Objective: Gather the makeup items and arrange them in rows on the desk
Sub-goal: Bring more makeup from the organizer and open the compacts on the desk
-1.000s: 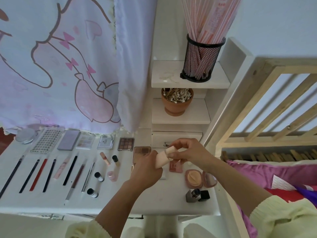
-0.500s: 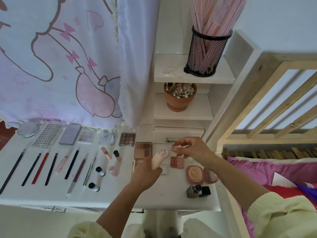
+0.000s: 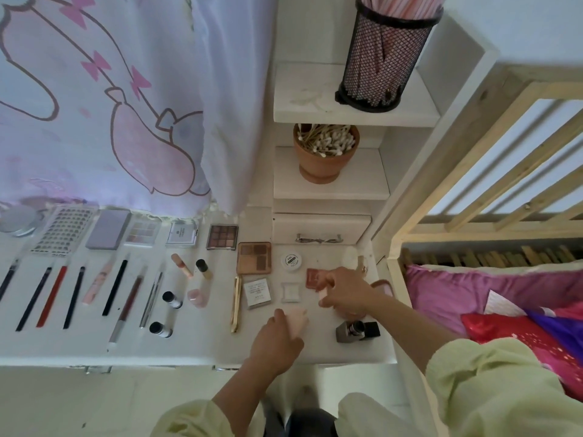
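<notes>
Gripping pink foam sponge (image 3: pixel 298 318) in your left hand (image 3: pixel 276 339), right hand (image 3: pixel 347 291) pinching small peach piece (image 3: pixel 322 294); your forearm is risking knocking grey square bottle (image 3: pixel 356 331).

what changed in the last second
The left hand lowered the peach teardrop makeup sponge to the white desk; the right hand came down beside the reddish square compact, pinching a small pale pink piece. The pencil row and palette row stayed put.
</notes>
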